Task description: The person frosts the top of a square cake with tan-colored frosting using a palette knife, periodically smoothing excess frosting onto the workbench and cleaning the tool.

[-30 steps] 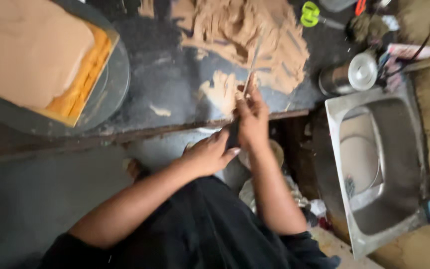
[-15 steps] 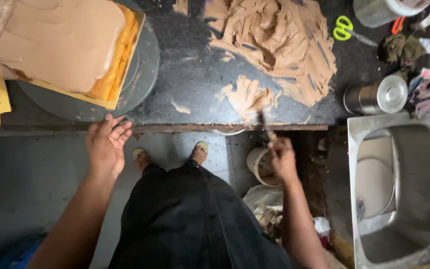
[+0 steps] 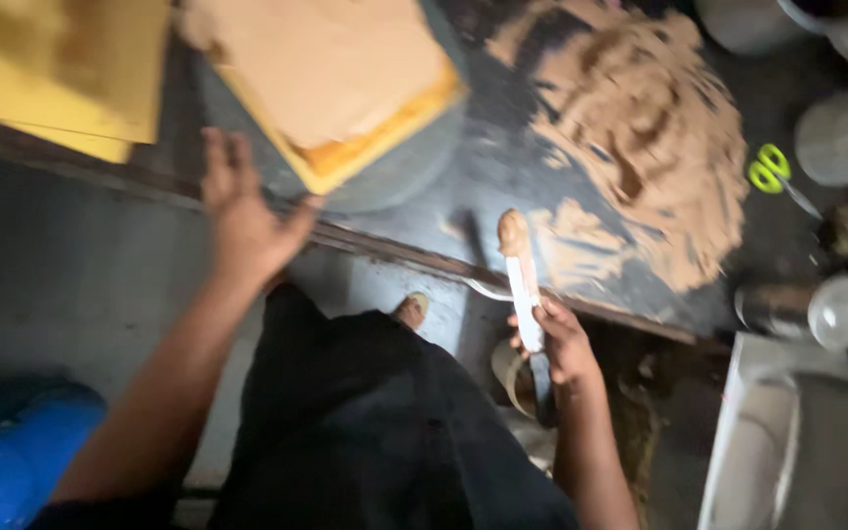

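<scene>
The right hand gripped a palette knife, its tip loaded with tan frosting, at the dark counter edge. The left hand lay open, fingers spread, beside the round turntable bearing a frosted square cake. Smeared frosting covered the counter beyond the knife.

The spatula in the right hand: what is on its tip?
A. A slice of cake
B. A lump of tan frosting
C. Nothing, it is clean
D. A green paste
B: the right hand holds the spatula, and a tan frosting lump sits on its tip.
</scene>
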